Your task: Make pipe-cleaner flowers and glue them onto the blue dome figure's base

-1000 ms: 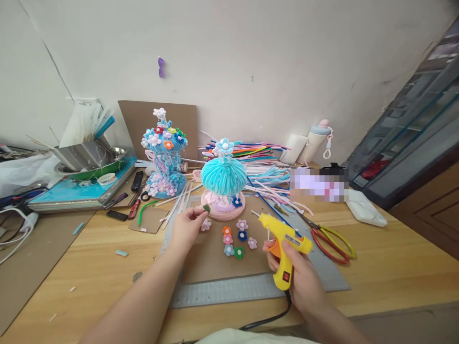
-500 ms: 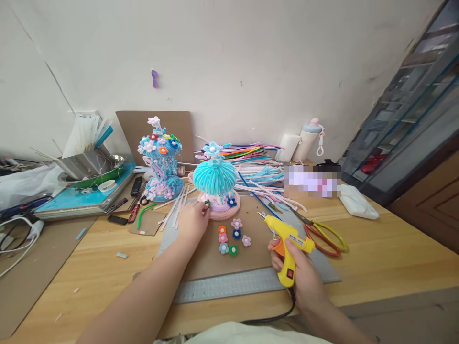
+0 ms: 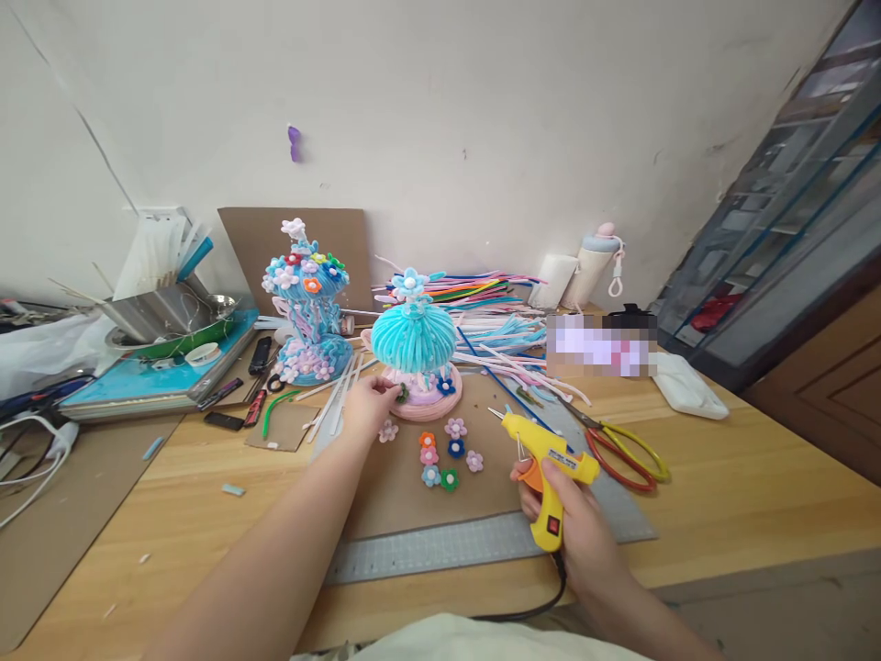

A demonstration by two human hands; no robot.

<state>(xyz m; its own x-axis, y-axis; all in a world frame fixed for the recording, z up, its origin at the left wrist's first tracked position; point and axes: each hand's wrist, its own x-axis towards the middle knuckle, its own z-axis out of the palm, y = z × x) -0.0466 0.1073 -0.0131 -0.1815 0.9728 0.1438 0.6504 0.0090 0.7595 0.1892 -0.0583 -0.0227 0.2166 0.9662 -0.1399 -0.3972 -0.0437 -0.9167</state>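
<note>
My right hand (image 3: 578, 514) is wrapped around a yellow hot glue gun (image 3: 551, 459), its nozzle pointing left toward the middle of the cardboard. At the left side of a pink round base (image 3: 433, 404), my left hand (image 3: 368, 404) pinches a small dark green flower (image 3: 402, 395) against it. Above that base rises a turquoise pipe-cleaner dome (image 3: 413, 338) topped by a light blue flower (image 3: 411, 284). A dark blue flower (image 3: 446, 386) sits at the base's front right. Several loose fuzzy flowers, among them an orange one (image 3: 428, 441) and a green one (image 3: 450, 480), lie on the cardboard (image 3: 399, 509).
A finished-looking blue flowered piece (image 3: 306, 303) stands at the back left. Bundles of pipe cleaners (image 3: 482, 294) lie behind the dome. Scissors (image 3: 630, 454) rest to the right of the glue gun. A metal bowl (image 3: 165, 312) stands on books at left.
My left hand has shifted slightly left and up, uncovering a pale pink flower below it. The glue gun has moved a little left. The view has shifted slightly.
</note>
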